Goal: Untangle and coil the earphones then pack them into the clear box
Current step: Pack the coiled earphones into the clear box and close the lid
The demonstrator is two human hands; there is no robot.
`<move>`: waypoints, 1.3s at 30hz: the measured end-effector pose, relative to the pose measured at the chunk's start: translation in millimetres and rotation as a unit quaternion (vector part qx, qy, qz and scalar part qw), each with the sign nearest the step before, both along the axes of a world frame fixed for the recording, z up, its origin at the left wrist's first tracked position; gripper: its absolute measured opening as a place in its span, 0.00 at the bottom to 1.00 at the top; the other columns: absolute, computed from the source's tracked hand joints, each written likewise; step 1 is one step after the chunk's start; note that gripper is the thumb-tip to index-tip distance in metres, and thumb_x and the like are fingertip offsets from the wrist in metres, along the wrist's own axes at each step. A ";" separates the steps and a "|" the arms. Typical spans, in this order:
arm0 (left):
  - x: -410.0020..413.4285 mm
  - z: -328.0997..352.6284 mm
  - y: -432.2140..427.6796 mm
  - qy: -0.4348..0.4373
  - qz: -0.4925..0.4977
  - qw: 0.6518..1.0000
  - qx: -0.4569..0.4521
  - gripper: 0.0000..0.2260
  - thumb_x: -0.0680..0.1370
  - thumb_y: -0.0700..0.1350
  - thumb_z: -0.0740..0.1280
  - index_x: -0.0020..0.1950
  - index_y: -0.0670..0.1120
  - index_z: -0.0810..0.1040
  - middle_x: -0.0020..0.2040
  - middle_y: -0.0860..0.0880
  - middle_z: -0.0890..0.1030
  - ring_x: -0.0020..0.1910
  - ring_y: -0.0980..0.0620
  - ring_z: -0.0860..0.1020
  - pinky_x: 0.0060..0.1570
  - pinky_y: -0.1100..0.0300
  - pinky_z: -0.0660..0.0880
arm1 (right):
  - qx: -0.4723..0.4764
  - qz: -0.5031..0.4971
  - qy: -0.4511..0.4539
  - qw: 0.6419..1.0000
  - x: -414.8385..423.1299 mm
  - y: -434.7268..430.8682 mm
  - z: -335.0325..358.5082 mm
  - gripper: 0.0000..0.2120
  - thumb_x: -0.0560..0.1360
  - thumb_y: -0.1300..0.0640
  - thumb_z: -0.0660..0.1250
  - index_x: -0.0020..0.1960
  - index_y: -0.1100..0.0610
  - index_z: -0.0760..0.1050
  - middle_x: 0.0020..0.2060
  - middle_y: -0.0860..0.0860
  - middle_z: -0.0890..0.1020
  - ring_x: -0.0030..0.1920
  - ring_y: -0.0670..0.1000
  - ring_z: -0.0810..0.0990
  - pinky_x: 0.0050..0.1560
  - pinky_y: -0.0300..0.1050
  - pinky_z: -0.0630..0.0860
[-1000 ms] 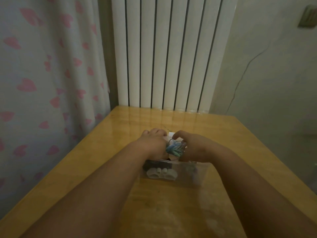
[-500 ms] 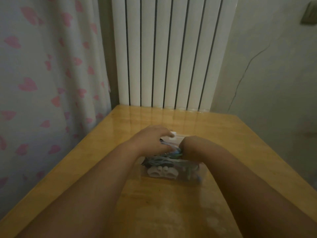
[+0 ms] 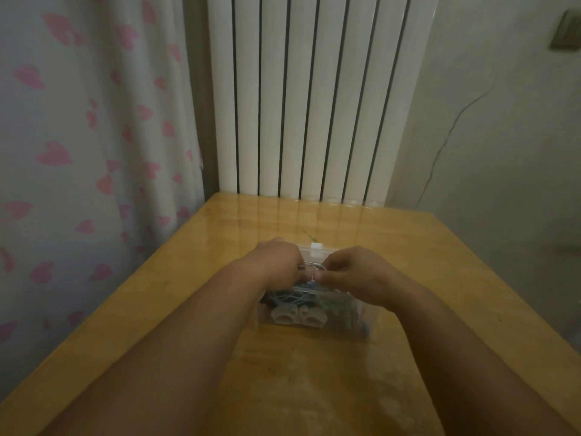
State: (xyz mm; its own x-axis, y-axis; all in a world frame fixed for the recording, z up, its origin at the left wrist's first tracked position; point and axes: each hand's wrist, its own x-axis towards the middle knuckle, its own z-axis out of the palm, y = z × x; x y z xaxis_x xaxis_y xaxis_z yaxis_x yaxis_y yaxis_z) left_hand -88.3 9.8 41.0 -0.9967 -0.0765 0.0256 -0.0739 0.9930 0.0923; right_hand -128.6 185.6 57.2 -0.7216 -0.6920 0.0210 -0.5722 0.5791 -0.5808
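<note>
1. Hand position. I see both forearms reach forward over the table [image 3: 345, 388] and meet above the clear box [image 3: 361, 313]. The left hand [image 3: 276, 262] sits over the box's left half and the right hand [image 3: 358, 275] over its right half. The two are close together, knuckles up.

2. Finger state. The fingers of both hands are curled. A pale loop of the earphones [image 3: 312, 265] arcs across the small gap between them. The right hand pinches this cable between thumb and fingers. The left hand's curled fingers hold its other end, with the fingertips turned down into the box.

3. Task item location. The rest of the earphones lies inside the box as a blue bundle under the left hand. A white rounded part [image 3: 297, 317] rests against the near wall, and darker, greenish contents fill the right side.

4. Box state. The box stands on the table, open. Its lid [image 3: 309, 251] shows behind the hands, with a white latch [image 3: 317, 247] on its edge.

5. Surroundings. A white radiator [image 3: 314, 96] stands beyond the far table edge. A curtain [image 3: 78, 136] with pink hearts hangs at left.
</note>
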 end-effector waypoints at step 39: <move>4.3 8.9 -0.5 -0.062 -0.050 0.991 0.106 0.04 0.73 0.43 0.73 0.43 0.52 0.86 0.35 0.61 0.79 0.38 0.60 0.79 0.39 0.63 0.76 | 0.332 -0.080 0.037 0.939 -15.3 -39.8 -6.6 0.16 0.78 0.52 0.66 0.59 0.62 0.78 0.54 0.57 0.79 0.46 0.53 0.74 0.49 0.45 0.72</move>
